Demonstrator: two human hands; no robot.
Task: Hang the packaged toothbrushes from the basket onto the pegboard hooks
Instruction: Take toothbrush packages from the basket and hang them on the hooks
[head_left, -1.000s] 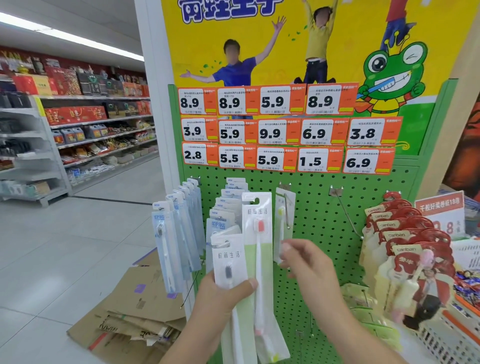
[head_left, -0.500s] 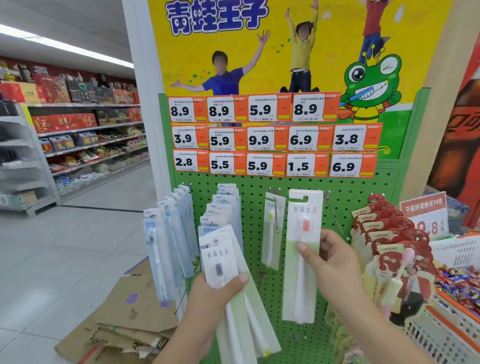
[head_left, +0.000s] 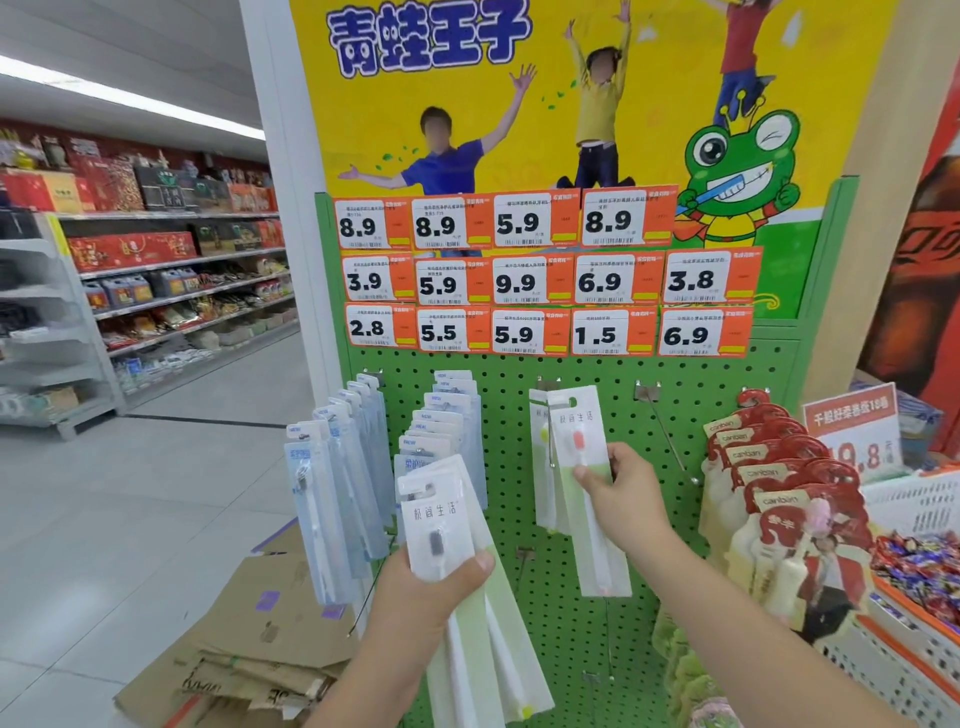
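Toothbrush pack (head_left: 584, 467) pinched by the right hand (head_left: 618, 491) against the green pegboard (head_left: 571, 613).
Head view: its top sits at the hook (head_left: 545, 387), before an already hung pack; whether it is threaded on, I cannot tell. The left hand (head_left: 426, 592) grips a fanned bundle of packs (head_left: 467, 597), thumb across the front, below the blue packs (head_left: 337, 499).

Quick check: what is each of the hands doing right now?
Left hand: grips a stack of packaged toothbrushes.
Right hand: pinches one pink-headed toothbrush pack.
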